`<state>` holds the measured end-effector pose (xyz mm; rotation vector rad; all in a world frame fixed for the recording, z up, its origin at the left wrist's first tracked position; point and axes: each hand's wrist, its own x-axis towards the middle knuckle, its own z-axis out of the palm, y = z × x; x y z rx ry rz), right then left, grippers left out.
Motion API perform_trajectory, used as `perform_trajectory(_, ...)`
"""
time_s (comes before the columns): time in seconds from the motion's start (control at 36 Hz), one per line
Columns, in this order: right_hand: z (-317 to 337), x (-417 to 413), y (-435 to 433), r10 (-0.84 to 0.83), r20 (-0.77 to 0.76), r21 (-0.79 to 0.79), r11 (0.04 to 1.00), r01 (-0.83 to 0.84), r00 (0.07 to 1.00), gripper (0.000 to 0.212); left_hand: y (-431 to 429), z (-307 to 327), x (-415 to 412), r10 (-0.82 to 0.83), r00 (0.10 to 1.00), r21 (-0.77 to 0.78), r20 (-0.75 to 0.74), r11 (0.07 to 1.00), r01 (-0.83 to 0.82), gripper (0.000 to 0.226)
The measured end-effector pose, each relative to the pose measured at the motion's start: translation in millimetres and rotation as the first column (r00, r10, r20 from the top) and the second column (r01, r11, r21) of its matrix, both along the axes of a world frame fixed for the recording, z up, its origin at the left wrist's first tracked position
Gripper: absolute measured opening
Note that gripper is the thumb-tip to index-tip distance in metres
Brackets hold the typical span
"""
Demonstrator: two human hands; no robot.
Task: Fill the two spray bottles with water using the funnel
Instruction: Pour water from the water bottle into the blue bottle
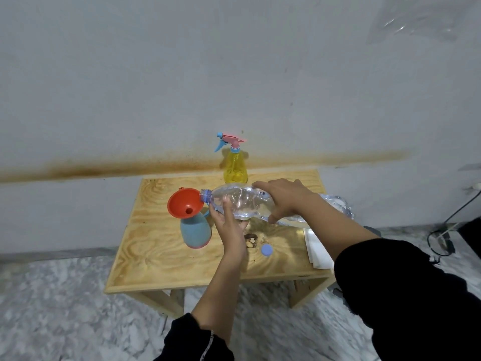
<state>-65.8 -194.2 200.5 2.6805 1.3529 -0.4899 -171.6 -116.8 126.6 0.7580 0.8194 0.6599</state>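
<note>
A blue spray bottle without its sprayer head stands on the wooden table, with an orange funnel seated in its neck. A large clear water bottle lies nearly horizontal above the table, its open blue-ringed mouth at the funnel's rim. My left hand supports the water bottle from below near the neck. My right hand grips it from above around the middle. A yellow spray bottle with a pink and blue sprayer head stands upright at the table's back edge.
A blue bottle cap lies on the table near a dark knot in the wood. White paper rests at the table's right edge. The wall is right behind the table. A black cable lies on the floor at right.
</note>
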Motion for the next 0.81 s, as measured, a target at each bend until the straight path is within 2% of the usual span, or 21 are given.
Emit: perform_trajectory(0.81, 8, -3, 4, -0.011, 0.022, -0.023, 1.0, 0.012, 1.0, 0.093, 1, 7, 2, 0.0, 1.0, -0.024, -0.016, 1.0, 0.0, 0.061)
